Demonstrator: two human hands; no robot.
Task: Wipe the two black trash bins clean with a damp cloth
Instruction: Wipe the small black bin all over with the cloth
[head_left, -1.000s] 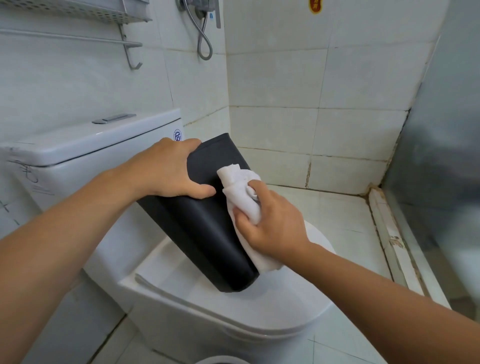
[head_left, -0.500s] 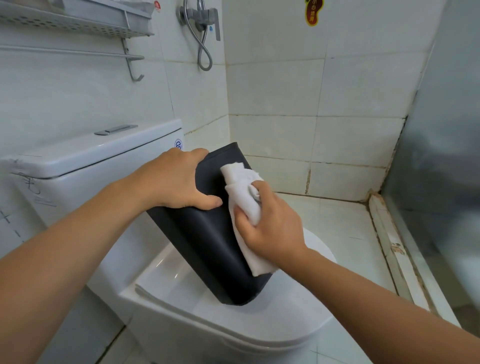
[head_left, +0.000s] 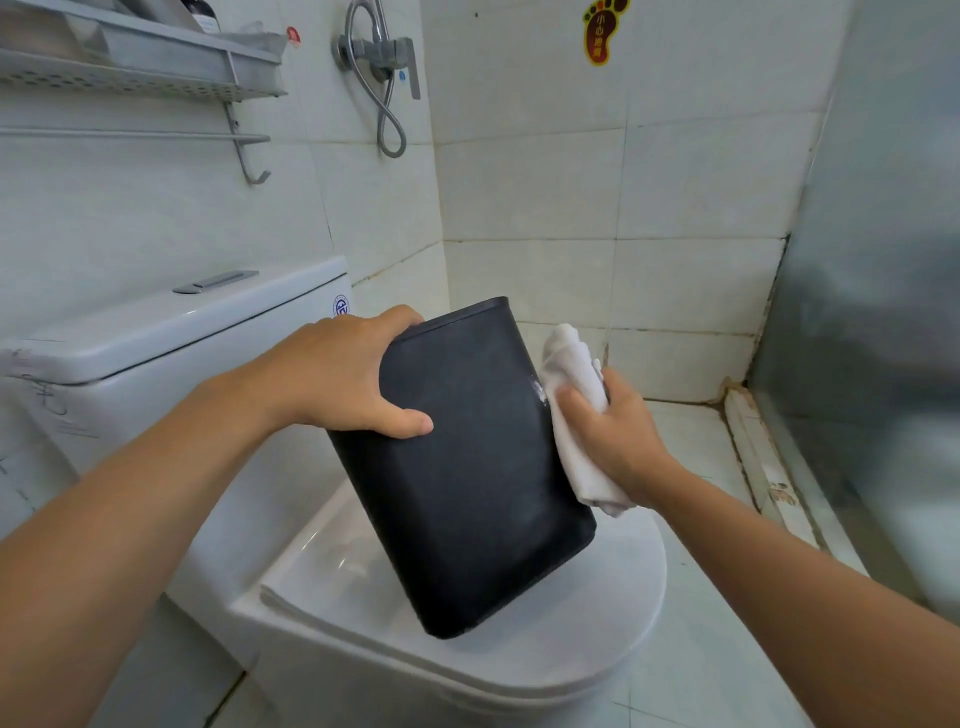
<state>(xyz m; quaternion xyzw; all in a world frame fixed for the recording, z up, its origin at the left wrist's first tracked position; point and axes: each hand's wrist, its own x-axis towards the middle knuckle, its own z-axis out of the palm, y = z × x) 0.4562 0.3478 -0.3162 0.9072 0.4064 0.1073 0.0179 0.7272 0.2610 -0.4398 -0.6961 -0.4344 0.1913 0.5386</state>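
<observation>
Porcelain of the closed white toilet lid (head_left: 597, 639) is carrying the lower edge of a matte black rectangular plastic trash bin (head_left: 467, 467), which is leaning tilted with its top toward eleven o'clock, near the white ceramic cistern (head_left: 156, 332). The left hand (head_left: 337, 374), coming in from eight o'clock, is gripping the bin's upper left corner, fingers curled over the rim and thumb lying across the broad face. The right hand (head_left: 613, 436), entering from four o'clock, is clenching a bunched white damp cloth (head_left: 571, 410) and pressing it against the bin's right side wall at about two o'clock from the bin's middle. A second ago the cloth was rubbing the broad near face; it is now working the side edge, and the bin is sitting more squarely toward the camera. That suggests the front face is finished and this bin is partly done. A second bin is not showing anywhere. Farther off at twelve o'clock, a chrome shower valve (head_left: 382, 52) is hanging on the tiled wall.
</observation>
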